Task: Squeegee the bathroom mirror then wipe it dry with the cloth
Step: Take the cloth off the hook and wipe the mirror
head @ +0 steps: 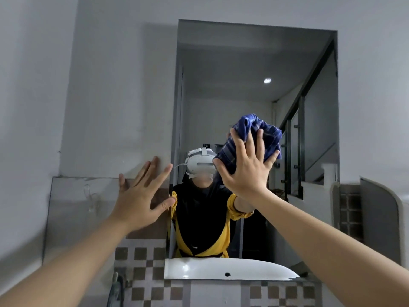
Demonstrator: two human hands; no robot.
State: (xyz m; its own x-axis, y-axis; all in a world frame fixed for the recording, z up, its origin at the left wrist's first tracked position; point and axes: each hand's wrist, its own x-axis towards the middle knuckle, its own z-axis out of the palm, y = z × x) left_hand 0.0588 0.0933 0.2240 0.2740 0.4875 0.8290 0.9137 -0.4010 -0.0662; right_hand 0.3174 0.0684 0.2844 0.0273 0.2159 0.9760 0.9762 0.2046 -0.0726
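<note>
1. Two bare forearms are reaching up and forward from the bottom corners, left and right.
2. The left hand [141, 196] is lying flat with fingers spread wide, gripping nothing, pressing on the wall [110, 107] just beside the mirror's left edge, its thumb tip touching that edge.
3. The right hand [245, 165] is pushing its splayed palm against the cloth [254, 138], pinning it to the glass rather than closing round it.
4. The cloth, blue with faint stripes, is sitting bunched against the mirror [254, 63] around mid-height, right of centre.
5. Checked brown-and-white tiles [143, 273] are running along below the mirror.
6. In the reflection, a person in yellow and black is wearing a white headset, with a white basin rim below and a stair railing behind.
</note>
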